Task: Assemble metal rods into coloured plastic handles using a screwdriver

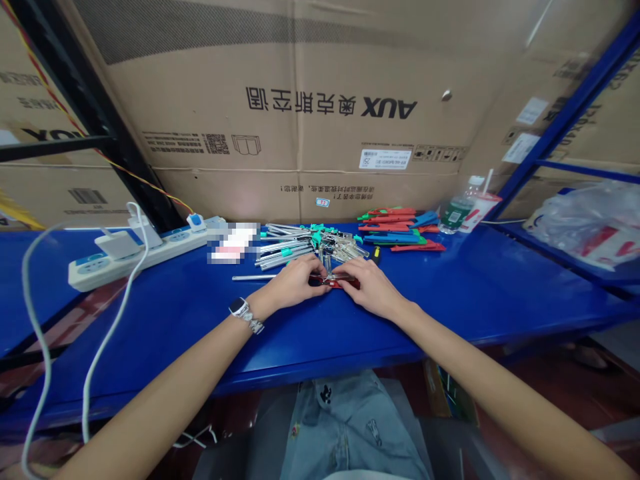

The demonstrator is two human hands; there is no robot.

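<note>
Left hand and right hand, each nearly closed, pinch one red piece.
It sits between them over the table, just before the rods, too tangled to count. One lone rod lies beside the left hand; one bottle and one cup stand near overlapping coloured pieces.

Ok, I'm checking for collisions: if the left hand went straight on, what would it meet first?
The left hand touches the red piece; beyond it, probably the right hand, though depth is unclear.
</note>
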